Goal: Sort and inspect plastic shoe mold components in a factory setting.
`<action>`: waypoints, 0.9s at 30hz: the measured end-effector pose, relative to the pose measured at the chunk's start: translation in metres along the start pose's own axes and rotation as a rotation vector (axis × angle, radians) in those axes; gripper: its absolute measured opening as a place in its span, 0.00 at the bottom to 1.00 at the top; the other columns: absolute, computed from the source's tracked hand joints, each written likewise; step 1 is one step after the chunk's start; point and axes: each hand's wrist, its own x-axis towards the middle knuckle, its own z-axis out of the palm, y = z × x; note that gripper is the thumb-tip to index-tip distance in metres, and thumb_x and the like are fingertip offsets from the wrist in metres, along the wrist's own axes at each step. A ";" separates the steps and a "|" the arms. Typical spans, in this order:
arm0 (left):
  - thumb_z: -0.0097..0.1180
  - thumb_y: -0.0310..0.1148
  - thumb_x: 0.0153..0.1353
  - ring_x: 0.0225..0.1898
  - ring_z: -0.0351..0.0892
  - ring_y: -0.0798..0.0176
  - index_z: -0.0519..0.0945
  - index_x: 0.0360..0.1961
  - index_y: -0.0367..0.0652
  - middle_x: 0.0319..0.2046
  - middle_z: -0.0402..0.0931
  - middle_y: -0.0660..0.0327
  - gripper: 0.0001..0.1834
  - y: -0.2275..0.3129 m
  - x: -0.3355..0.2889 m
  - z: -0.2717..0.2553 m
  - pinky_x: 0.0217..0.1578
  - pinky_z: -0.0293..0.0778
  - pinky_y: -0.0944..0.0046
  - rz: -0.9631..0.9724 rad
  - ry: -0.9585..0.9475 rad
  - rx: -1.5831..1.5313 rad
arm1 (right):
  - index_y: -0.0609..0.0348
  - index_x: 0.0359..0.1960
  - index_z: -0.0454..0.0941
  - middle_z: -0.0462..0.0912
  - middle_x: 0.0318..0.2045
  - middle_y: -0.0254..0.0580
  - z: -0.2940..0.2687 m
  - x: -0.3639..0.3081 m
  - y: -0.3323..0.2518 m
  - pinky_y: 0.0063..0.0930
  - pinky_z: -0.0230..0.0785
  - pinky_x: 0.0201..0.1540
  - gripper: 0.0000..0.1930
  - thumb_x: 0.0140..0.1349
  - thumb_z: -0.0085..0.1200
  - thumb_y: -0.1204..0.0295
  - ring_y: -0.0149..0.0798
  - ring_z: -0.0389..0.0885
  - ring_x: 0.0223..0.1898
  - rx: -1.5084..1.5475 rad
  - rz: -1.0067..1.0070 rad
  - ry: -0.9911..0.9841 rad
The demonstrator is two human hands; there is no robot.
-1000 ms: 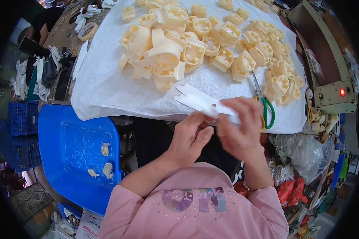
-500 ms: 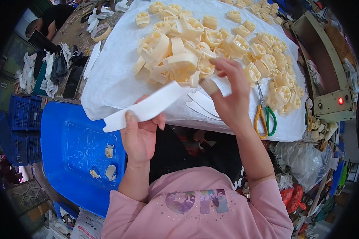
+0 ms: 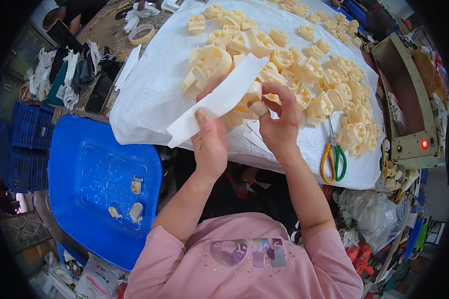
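My left hand (image 3: 210, 144) is closed on a long white strip (image 3: 222, 99) with a notched end, its thumb pressed flat on the strip. The strip slants up to the right over the cloth. Just right of it, my right hand (image 3: 282, 124) pinches a cream moulded part (image 3: 254, 93) between thumb and fingers. A tan wrap covers that thumb's tip. Part of the piece is hidden behind the strip and fingers. Beyond both hands lies a heap of similar cream parts (image 3: 283, 59). More white strips (image 3: 254, 135) lie on the cloth beneath my right hand.
Scissors (image 3: 333, 162) with orange and green handles lie right of my right hand on the white cloth (image 3: 149, 99). A blue tub (image 3: 97, 174) with a few small pieces stands at left. At right is a metal box (image 3: 414, 144) with a red light; a tape roll (image 3: 141, 34) lies far left.
My left hand has moved up and right with the white strip, which is now steeper. My right hand has closed from an open pose onto a cream part. The view has shifted slightly.
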 end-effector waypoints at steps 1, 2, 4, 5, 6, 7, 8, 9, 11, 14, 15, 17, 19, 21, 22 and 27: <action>0.32 0.57 0.68 0.64 0.57 0.59 0.58 0.64 0.38 0.63 0.59 0.57 0.35 -0.002 0.002 0.001 0.63 0.53 0.54 0.013 0.006 0.024 | 0.57 0.46 0.69 0.77 0.38 0.45 0.000 0.001 -0.001 0.31 0.78 0.41 0.26 0.44 0.58 0.89 0.45 0.77 0.41 0.002 -0.001 0.000; 0.32 0.55 0.68 0.64 0.57 0.59 0.58 0.64 0.38 0.63 0.59 0.56 0.34 -0.004 0.004 0.001 0.63 0.53 0.54 0.026 0.012 0.048 | 0.57 0.46 0.69 0.76 0.39 0.44 -0.001 0.001 -0.002 0.30 0.79 0.43 0.25 0.45 0.58 0.89 0.43 0.78 0.42 0.028 0.052 -0.007; 0.32 0.52 0.70 0.64 0.57 0.58 0.59 0.63 0.36 0.63 0.59 0.55 0.32 -0.010 0.008 0.002 0.63 0.53 0.55 0.047 0.019 0.086 | 0.56 0.46 0.69 0.76 0.40 0.44 -0.003 0.002 0.000 0.29 0.80 0.44 0.24 0.46 0.59 0.88 0.42 0.78 0.43 0.045 0.103 -0.010; 0.31 0.50 0.71 0.64 0.57 0.58 0.59 0.63 0.35 0.63 0.59 0.55 0.31 -0.013 0.011 0.003 0.63 0.53 0.55 0.057 0.023 0.105 | 0.57 0.46 0.69 0.75 0.41 0.44 -0.003 0.001 0.003 0.29 0.80 0.45 0.24 0.46 0.58 0.89 0.42 0.78 0.44 0.059 0.064 -0.008; 0.31 0.50 0.71 0.64 0.57 0.58 0.59 0.63 0.35 0.63 0.59 0.55 0.31 -0.013 0.014 0.003 0.63 0.53 0.55 0.057 0.023 0.105 | 0.57 0.47 0.69 0.75 0.41 0.44 -0.002 0.000 0.005 0.29 0.79 0.45 0.24 0.46 0.58 0.89 0.42 0.77 0.44 0.079 0.025 -0.008; 0.32 0.48 0.71 0.62 0.60 0.60 0.60 0.62 0.36 0.61 0.61 0.55 0.29 -0.011 0.018 0.004 0.62 0.55 0.57 -0.033 0.055 0.094 | 0.57 0.47 0.69 0.75 0.41 0.44 -0.005 0.000 0.011 0.29 0.79 0.45 0.24 0.46 0.58 0.89 0.42 0.77 0.44 0.080 0.025 -0.008; 0.32 0.46 0.71 0.60 0.63 0.61 0.61 0.62 0.36 0.60 0.64 0.56 0.27 -0.009 0.020 0.005 0.60 0.57 0.58 -0.124 0.087 0.083 | 0.57 0.47 0.69 0.75 0.42 0.43 -0.010 0.001 0.019 0.29 0.78 0.46 0.23 0.48 0.57 0.88 0.41 0.77 0.45 -0.002 -0.129 -0.016; 0.32 0.46 0.71 0.60 0.63 0.61 0.61 0.62 0.36 0.60 0.64 0.56 0.27 -0.004 0.021 0.008 0.60 0.57 0.58 -0.126 0.085 0.081 | 0.57 0.47 0.69 0.75 0.43 0.42 -0.013 0.003 0.021 0.29 0.77 0.48 0.23 0.50 0.57 0.88 0.40 0.77 0.45 -0.088 -0.283 -0.022; 0.33 0.44 0.72 0.55 0.67 0.64 0.64 0.60 0.37 0.57 0.68 0.58 0.24 0.005 0.022 0.017 0.57 0.61 0.60 -0.162 -0.011 0.158 | 0.57 0.49 0.68 0.76 0.43 0.42 -0.013 -0.001 0.015 0.29 0.76 0.48 0.23 0.51 0.57 0.87 0.39 0.77 0.46 0.120 -0.110 0.017; 0.33 0.44 0.72 0.53 0.69 0.65 0.66 0.58 0.37 0.55 0.69 0.59 0.24 0.000 0.021 0.004 0.53 0.64 0.61 -0.147 0.006 0.271 | 0.59 0.53 0.67 0.76 0.44 0.42 -0.028 0.003 0.000 0.29 0.74 0.49 0.24 0.54 0.57 0.86 0.37 0.76 0.46 0.370 0.141 0.103; 0.33 0.44 0.72 0.53 0.69 0.65 0.66 0.58 0.37 0.55 0.69 0.59 0.24 -0.002 0.020 0.003 0.53 0.64 0.61 -0.149 0.000 0.270 | 0.60 0.55 0.66 0.77 0.44 0.42 -0.036 0.004 -0.001 0.29 0.73 0.49 0.25 0.55 0.57 0.85 0.36 0.76 0.47 0.413 0.222 0.151; 0.32 0.45 0.72 0.53 0.69 0.64 0.67 0.57 0.37 0.54 0.71 0.56 0.24 -0.005 0.018 0.001 0.50 0.65 0.61 -0.092 0.087 0.335 | 0.63 0.56 0.66 0.78 0.44 0.43 -0.054 0.003 -0.001 0.29 0.73 0.49 0.26 0.55 0.57 0.85 0.35 0.77 0.46 0.395 0.286 0.137; 0.31 0.45 0.72 0.52 0.71 0.63 0.67 0.57 0.37 0.52 0.72 0.54 0.25 -0.010 0.018 -0.003 0.48 0.66 0.61 -0.087 0.083 0.384 | 0.64 0.54 0.69 0.78 0.44 0.43 -0.068 0.000 -0.006 0.27 0.73 0.49 0.23 0.55 0.56 0.85 0.34 0.77 0.45 0.248 0.403 -0.006; 0.30 0.46 0.72 0.51 0.73 0.61 0.67 0.56 0.36 0.50 0.74 0.52 0.26 -0.009 0.020 -0.003 0.47 0.67 0.61 -0.082 0.070 0.428 | 0.64 0.51 0.72 0.78 0.43 0.42 -0.073 -0.002 -0.006 0.26 0.73 0.48 0.20 0.54 0.57 0.86 0.33 0.78 0.44 0.268 0.397 0.025; 0.29 0.47 0.72 0.50 0.74 0.59 0.68 0.56 0.36 0.49 0.75 0.51 0.27 -0.007 0.022 -0.001 0.45 0.68 0.61 -0.058 0.049 0.407 | 0.64 0.50 0.72 0.78 0.42 0.41 -0.077 -0.001 -0.003 0.26 0.73 0.47 0.20 0.54 0.57 0.87 0.32 0.78 0.43 0.313 0.388 0.017; 0.28 0.49 0.71 0.47 0.77 0.55 0.69 0.54 0.33 0.47 0.76 0.49 0.29 -0.004 0.034 0.005 0.43 0.69 0.59 0.073 -0.056 0.316 | 0.63 0.46 0.73 0.77 0.39 0.38 -0.073 0.004 0.004 0.24 0.73 0.46 0.18 0.52 0.57 0.87 0.31 0.77 0.40 0.424 0.363 -0.087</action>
